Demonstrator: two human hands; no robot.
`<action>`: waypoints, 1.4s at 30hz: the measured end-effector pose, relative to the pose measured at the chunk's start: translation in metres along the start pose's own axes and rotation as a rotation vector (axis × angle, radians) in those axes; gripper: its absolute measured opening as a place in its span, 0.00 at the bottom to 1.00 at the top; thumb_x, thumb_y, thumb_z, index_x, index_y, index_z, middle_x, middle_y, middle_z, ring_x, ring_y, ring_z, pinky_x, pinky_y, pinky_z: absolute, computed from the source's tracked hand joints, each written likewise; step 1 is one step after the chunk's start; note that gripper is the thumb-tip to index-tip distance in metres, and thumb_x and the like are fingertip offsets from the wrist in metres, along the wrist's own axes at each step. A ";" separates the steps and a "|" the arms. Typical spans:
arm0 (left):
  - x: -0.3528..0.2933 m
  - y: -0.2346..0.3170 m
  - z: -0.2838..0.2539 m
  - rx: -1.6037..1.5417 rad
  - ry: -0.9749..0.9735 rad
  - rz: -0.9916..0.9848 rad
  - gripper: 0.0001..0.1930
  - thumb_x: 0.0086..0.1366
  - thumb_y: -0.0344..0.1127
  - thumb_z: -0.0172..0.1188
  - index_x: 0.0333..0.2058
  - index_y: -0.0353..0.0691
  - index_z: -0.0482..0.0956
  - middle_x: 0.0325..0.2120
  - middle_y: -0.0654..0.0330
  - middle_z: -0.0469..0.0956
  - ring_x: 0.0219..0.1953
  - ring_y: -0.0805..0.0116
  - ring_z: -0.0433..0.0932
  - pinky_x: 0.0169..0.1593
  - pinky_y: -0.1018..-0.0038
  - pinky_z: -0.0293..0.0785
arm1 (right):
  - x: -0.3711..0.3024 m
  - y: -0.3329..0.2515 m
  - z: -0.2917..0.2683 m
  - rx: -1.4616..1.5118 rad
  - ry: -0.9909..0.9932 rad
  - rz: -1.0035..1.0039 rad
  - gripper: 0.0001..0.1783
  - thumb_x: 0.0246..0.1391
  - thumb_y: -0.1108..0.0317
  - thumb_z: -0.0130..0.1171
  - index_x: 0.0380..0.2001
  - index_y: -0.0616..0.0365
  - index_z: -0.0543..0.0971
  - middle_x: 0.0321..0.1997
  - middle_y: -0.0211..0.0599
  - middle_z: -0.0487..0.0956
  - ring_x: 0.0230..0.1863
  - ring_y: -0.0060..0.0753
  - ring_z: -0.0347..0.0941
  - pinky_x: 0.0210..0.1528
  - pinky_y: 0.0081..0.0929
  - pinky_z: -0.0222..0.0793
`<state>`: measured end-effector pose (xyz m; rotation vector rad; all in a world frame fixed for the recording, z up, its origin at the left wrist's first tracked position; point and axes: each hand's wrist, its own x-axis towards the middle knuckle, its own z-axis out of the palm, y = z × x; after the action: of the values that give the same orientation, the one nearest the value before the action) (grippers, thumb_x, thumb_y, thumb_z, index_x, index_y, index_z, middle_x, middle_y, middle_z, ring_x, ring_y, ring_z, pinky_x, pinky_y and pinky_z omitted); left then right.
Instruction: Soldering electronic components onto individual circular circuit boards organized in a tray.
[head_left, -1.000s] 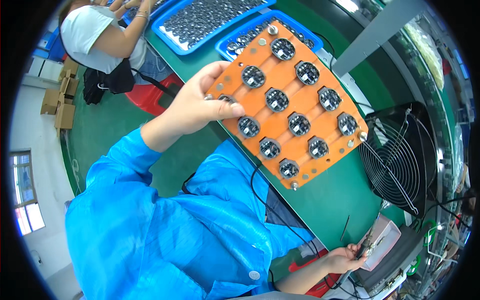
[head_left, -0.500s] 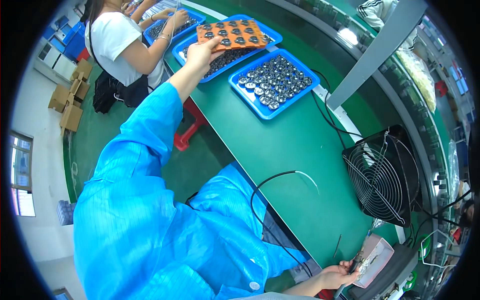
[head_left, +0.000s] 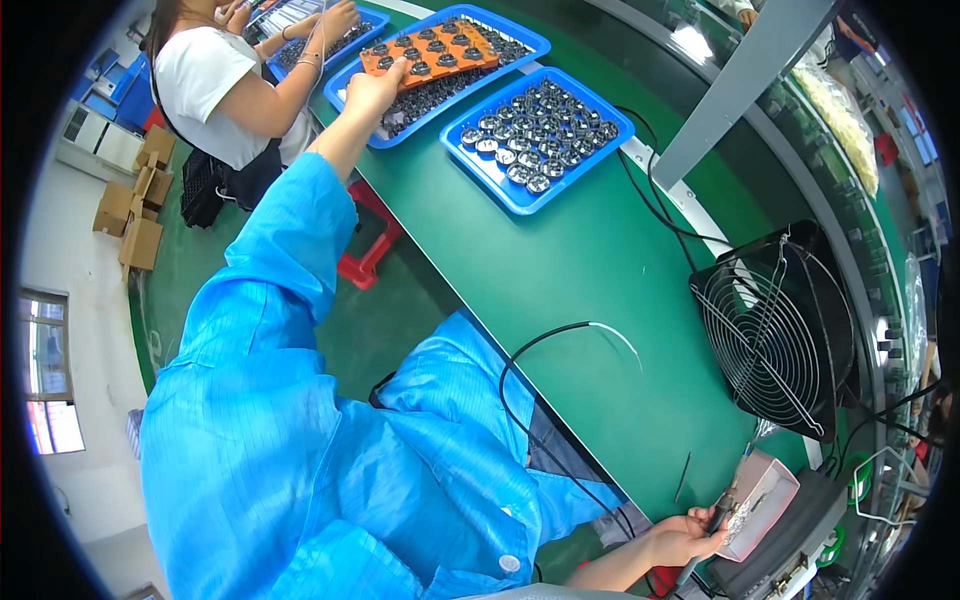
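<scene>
Out at full reach, my left hand (head_left: 374, 92) grips the near left corner of an orange fixture plate (head_left: 430, 58) set with rows of round black parts. The plate is above a large blue tray (head_left: 398, 138) full of small dark parts; I cannot tell whether it touches them. At the lower right, my right hand (head_left: 690, 538) is closed round a slim, dark-handled pen-like tool (head_left: 724, 508). Its thin end points away from me, beside a pinkish open box (head_left: 776, 508) holding small pale or metallic pieces.
Another blue tray (head_left: 530, 208) holds round, shiny-topped parts. A black fan (head_left: 770, 335) with a wire guard stands at the right. A black cable (head_left: 506, 390) with a pale end curves over the green table's edge (head_left: 440, 262). A co-worker (head_left: 215, 90) works at the far left.
My left hand and the orange plate have moved a little toward the left and lower over the large tray. The whole view has shifted slightly. My right hand keeps its grip by the box.
</scene>
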<state>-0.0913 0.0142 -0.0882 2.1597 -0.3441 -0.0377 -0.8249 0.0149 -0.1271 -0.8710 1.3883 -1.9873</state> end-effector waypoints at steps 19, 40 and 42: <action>-0.229 0.067 0.048 0.410 -0.392 1.030 0.16 0.60 0.46 0.71 0.36 0.39 0.84 0.33 0.55 0.81 0.43 0.52 0.80 0.46 0.59 0.78 | 0.003 0.005 -0.007 0.013 -0.019 0.008 0.24 0.71 0.52 0.48 0.42 0.66 0.77 0.31 0.39 0.77 0.29 0.29 0.66 0.37 0.26 0.65; -0.296 0.053 -0.043 0.232 -1.246 1.433 0.18 0.49 0.32 0.74 0.41 0.38 0.85 0.31 0.60 0.79 0.33 0.58 0.78 0.33 0.63 0.76 | 0.010 0.017 -0.026 0.141 -0.079 0.021 0.26 0.72 0.51 0.44 0.46 0.64 0.80 0.36 0.45 0.81 0.29 0.31 0.72 0.31 0.26 0.66; -0.303 0.055 -0.039 0.221 -1.311 1.431 0.16 0.49 0.31 0.72 0.39 0.38 0.85 0.30 0.62 0.78 0.35 0.61 0.78 0.34 0.64 0.78 | 0.010 0.017 -0.027 0.134 -0.102 0.012 0.26 0.72 0.51 0.43 0.46 0.66 0.80 0.35 0.46 0.81 0.30 0.32 0.72 0.32 0.28 0.66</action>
<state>-0.3889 0.0945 -0.0518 1.2977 -2.5549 -0.6024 -0.8506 0.0175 -0.1485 -0.8874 1.1864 -1.9729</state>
